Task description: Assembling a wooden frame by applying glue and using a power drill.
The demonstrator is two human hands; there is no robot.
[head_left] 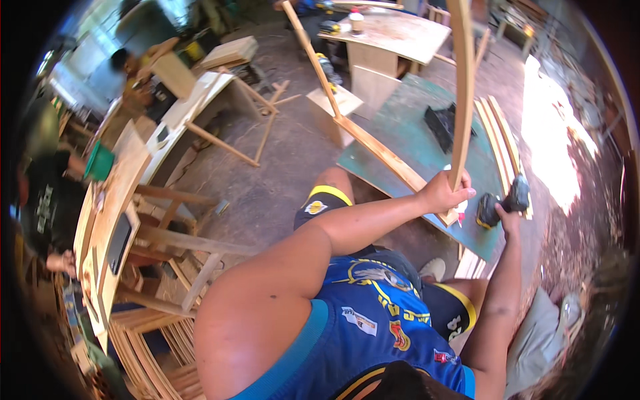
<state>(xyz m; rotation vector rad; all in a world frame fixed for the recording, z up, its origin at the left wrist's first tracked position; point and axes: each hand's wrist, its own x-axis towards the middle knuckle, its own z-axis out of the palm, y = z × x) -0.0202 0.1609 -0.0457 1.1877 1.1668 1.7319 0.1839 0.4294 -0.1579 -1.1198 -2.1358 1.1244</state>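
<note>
My left hand [443, 193] is closed around the lower end of an upright wooden strip [461, 93], where it meets a flat wooden rail [387, 155]. A second upright strip [310, 57] rises from the rail's far end, beside a small wooden box [335, 107]. To the right, my right hand [510, 219] grips a black-and-yellow cordless drill [501, 203], held apart from the wood. Under the rail lies a worn green board [400, 110].
A black plastic tray [447, 127] lies on the green board, with loose wooden strips [499, 137] to its right. Ahead stands a wooden table [407, 30]. Co-workers [50, 193] are at a workbench [120, 180] on the left, near a green bucket [99, 162]. Stacked frames [150, 353] lean at lower left.
</note>
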